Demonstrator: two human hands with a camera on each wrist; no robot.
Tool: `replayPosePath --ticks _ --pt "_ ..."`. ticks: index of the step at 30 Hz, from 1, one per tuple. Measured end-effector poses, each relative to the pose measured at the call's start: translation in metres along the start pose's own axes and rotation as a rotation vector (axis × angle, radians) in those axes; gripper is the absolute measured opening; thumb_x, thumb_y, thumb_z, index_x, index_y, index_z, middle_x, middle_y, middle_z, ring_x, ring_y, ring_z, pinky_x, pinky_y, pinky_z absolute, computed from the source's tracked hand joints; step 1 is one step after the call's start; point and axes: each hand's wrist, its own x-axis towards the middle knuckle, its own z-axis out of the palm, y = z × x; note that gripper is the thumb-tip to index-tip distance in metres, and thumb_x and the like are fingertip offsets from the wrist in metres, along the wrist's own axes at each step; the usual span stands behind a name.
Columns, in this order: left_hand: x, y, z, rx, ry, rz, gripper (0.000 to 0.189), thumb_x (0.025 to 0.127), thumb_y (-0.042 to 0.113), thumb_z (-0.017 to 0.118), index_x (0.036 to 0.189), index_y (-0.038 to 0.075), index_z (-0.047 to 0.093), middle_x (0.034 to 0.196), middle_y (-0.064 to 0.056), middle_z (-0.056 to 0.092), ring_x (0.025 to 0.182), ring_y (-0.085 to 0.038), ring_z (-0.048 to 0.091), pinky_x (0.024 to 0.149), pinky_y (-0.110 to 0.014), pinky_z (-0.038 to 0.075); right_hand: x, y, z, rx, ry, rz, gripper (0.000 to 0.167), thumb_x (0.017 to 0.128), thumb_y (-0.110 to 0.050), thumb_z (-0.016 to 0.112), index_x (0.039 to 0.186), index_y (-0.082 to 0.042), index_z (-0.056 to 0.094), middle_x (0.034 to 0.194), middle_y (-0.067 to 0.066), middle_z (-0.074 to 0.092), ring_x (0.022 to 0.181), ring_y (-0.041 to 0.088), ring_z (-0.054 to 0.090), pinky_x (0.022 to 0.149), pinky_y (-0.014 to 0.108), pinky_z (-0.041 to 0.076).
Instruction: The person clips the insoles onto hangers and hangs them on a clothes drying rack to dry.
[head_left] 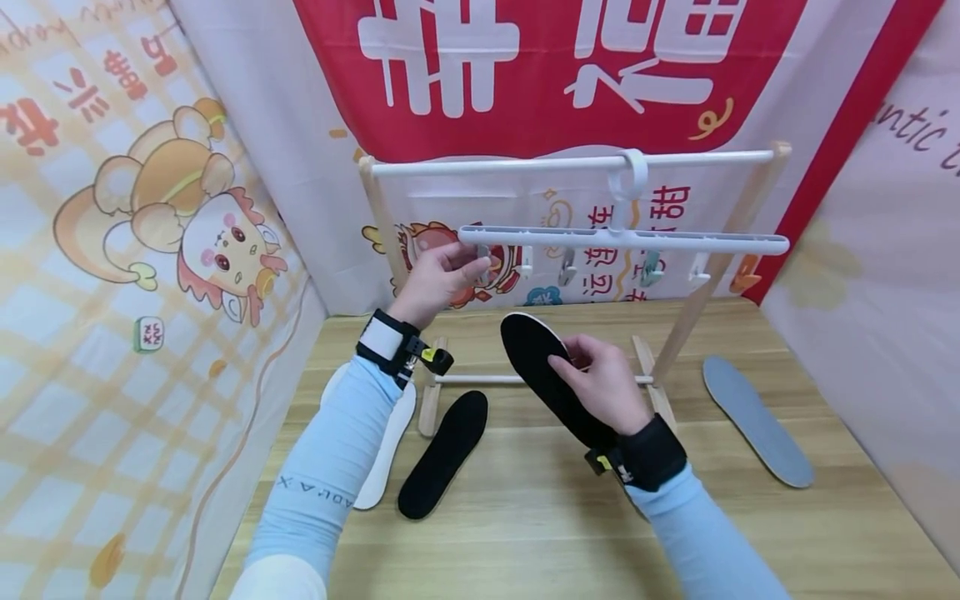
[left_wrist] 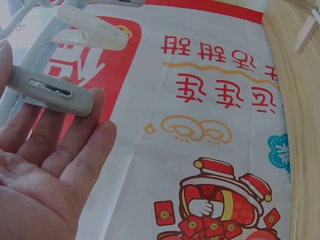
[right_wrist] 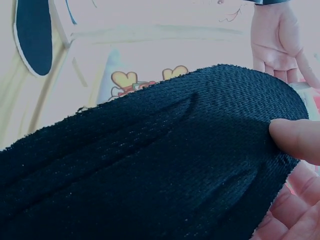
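My left hand (head_left: pixel 442 282) pinches a grey clip (left_wrist: pixel 55 92) at the left end of a pale hanger (head_left: pixel 555 236). The thumb lies at the edge of the left wrist view, with the other fingers behind the clip. My right hand (head_left: pixel 606 382) grips a black insole (head_left: pixel 534 354) by its side, thumb on the dark fabric face and fingers underneath. The insole is tilted below the hanger, touching none of its clips, and its lower end is partly hidden by the wrist. Along the hanger hang several more clips, including a green one (head_left: pixel 652 267) and an orange one (head_left: pixel 746 273).
The hanger hooks over the white top bar (head_left: pixel 510 166) of a wooden-legged rack. On the wooden table (head_left: pixel 525 533) lie another black insole (head_left: pixel 444 454), a white insole (head_left: pixel 392 446) partly behind my left forearm, and a grey insole (head_left: pixel 757 421) at right. Printed cloth walls surround it.
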Motion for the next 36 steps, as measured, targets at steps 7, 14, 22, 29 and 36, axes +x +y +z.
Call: replayPosePath --ticks 7,14,22,29,36 --pt "-0.010 0.006 0.000 -0.041 0.002 0.039 0.045 0.096 0.032 0.066 0.133 0.006 0.062 0.121 -0.013 0.067 0.106 -0.025 0.067 0.099 -0.038 0.049 0.005 -0.005 0.007 0.015 -0.008 -0.006 0.016 0.091 -0.017 0.074 0.101 -0.005 0.070 0.085 0.004 0.068 0.074 0.016 0.062 0.068 0.031 0.053" --pt "-0.022 0.008 -0.001 -0.037 0.044 0.040 0.047 0.093 0.039 0.069 0.131 0.012 0.064 0.118 -0.005 0.070 0.114 -0.026 0.063 0.097 -0.038 0.050 0.007 -0.009 0.011 0.041 -0.011 -0.020 0.015 0.091 -0.016 0.074 0.099 -0.005 0.070 0.084 0.004 0.067 0.074 0.016 0.062 0.068 0.031 0.053" --pt "-0.027 -0.002 -0.009 -0.067 0.089 0.023 0.043 0.094 0.036 0.068 0.125 0.007 0.065 0.117 -0.015 0.070 0.111 -0.025 0.062 0.087 -0.033 0.050 0.011 -0.012 0.017 0.051 -0.035 -0.016 0.014 0.092 -0.018 0.073 0.100 -0.006 0.070 0.085 0.004 0.066 0.074 0.017 0.060 0.070 0.032 0.052" --pt "-0.037 -0.003 -0.007 -0.133 0.164 0.022 0.042 0.093 0.037 0.069 0.124 0.007 0.068 0.113 -0.015 0.071 0.109 -0.033 0.065 0.094 -0.042 0.052 0.018 -0.015 0.031 0.093 -0.027 -0.028 0.015 0.091 -0.016 0.075 0.099 -0.004 0.070 0.085 0.005 0.067 0.073 0.019 0.058 0.067 0.030 0.050" --pt "-0.045 -0.002 0.002 -0.308 0.283 0.087 0.037 0.093 0.027 0.070 0.117 -0.002 0.071 0.105 -0.022 0.071 0.092 -0.031 0.072 0.093 -0.042 0.052 0.025 -0.018 0.046 0.137 -0.035 -0.025 0.016 0.089 -0.013 0.075 0.099 -0.001 0.069 0.086 0.007 0.069 0.074 0.018 0.061 0.070 0.030 0.052"
